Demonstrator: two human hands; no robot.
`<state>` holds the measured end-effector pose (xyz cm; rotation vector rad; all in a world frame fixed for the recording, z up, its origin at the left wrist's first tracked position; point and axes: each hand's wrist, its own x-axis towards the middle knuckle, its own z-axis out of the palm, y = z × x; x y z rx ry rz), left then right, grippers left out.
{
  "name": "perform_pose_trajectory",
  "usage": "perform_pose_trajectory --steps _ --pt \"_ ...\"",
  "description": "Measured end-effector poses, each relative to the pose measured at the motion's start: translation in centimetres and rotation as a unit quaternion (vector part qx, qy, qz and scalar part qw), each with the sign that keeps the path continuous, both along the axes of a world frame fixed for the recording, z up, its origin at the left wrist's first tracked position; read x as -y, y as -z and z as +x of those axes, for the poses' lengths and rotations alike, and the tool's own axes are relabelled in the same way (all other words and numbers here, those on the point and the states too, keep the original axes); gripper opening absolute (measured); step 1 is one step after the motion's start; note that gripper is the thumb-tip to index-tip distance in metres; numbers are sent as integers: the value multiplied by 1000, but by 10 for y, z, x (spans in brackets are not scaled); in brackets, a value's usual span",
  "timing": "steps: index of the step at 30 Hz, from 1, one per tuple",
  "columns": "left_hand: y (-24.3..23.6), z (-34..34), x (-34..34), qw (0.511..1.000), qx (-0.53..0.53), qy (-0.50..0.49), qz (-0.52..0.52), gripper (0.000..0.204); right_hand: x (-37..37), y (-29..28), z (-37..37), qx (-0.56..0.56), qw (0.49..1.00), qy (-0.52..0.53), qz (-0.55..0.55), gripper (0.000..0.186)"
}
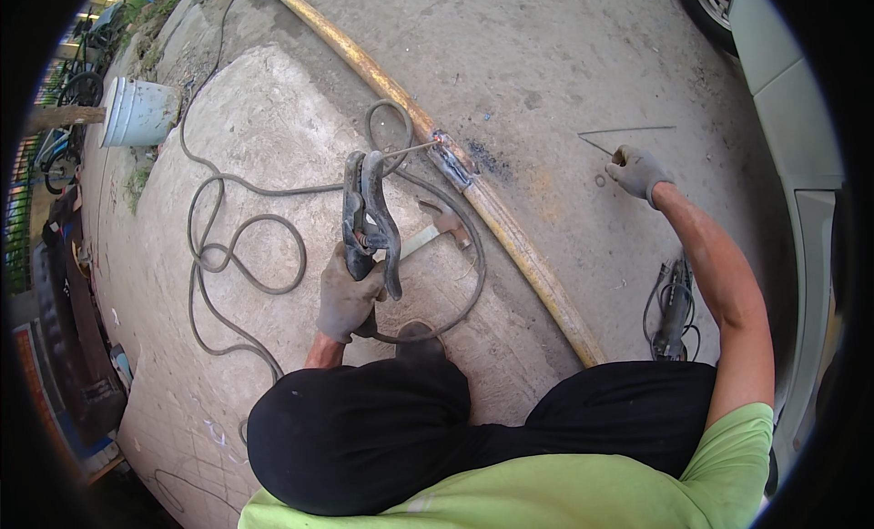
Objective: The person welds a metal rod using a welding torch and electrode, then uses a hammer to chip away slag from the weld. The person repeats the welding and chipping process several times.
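My gloved left hand (347, 297) is closed around the handle of a black welding electrode holder (369, 219). A thin electrode (410, 151) sticks out of its jaws, and its far end meets a small glowing spot on a rusty yellow pipe (523, 233). That spot lies on a dark, scorched joint (453, 163) in the pipe. To the right, above the concrete, my gloved right hand (639, 174) pinches the end of a thin rod (596, 145). Another thin dark line (628, 129) runs along the ground from that rod's tip; I cannot tell whether it is a second rod.
Loops of dark cable (246, 190) spread over the concrete at left. A hammer (446, 224) lies between the holder and the pipe. A corded power tool (672, 310) rests right of the pipe. A white bucket (141, 113) stands far left; a vehicle (801, 101) borders the right.
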<state>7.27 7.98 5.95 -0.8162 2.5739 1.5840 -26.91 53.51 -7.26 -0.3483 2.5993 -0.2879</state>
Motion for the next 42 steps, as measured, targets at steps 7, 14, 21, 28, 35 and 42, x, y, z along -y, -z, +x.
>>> perform_pose_trajectory --steps 7,14,21,28,35,42 --pt "28 14 13 999 -31 -8 20 37 11 -18 4 27 999 17 12 38" --pt "42 23 24 894 -8 -158 420 40 7 -10 3 17 1000 14 4 40" --pt "61 32 41 805 -13 -192 561 28 7 -11 1 39 999 24 8 40" --pt "61 35 44 779 2 -214 590 28 4 -5 1 18 1000 10 9 41" --pt "50 29 31 831 -6 -201 519 30 11 -17 3 31 999 25 29 42" --pt "57 30 34 823 -9 -200 532 30 13 -22 5 34 999 14 26 40"
